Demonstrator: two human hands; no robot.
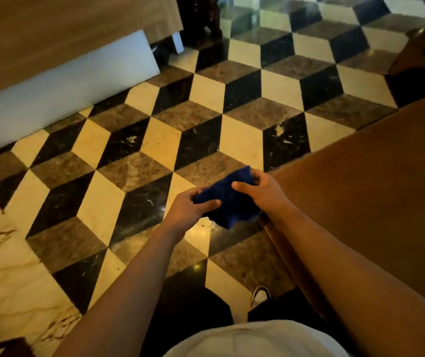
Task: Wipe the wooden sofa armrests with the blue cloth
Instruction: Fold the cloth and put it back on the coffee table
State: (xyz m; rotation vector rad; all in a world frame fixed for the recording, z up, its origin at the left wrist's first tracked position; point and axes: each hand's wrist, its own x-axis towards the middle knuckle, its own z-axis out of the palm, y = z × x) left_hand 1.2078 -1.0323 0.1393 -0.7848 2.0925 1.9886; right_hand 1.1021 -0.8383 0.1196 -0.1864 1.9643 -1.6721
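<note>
A dark blue cloth (pixel 229 202) is bunched between both hands in the middle of the head view, above the tiled floor. My left hand (pixel 188 211) pinches its near left edge with thumb over fingers. My right hand (pixel 263 189) grips its far right end, fingers curled into the fabric. A broad brown wooden surface (pixel 376 176), part of the sofa, fills the right side just beside my right hand. The cloth hangs off its edge without touching it, as far as I can tell.
The floor (pixel 154 140) is glossy cube-patterned marble in black, cream and brown. A wooden table top with a white base panel (pixel 72 86) stands at the upper left. Dark carved furniture legs (pixel 201 21) rise at the top centre. My shoe (pixel 260 295) shows below.
</note>
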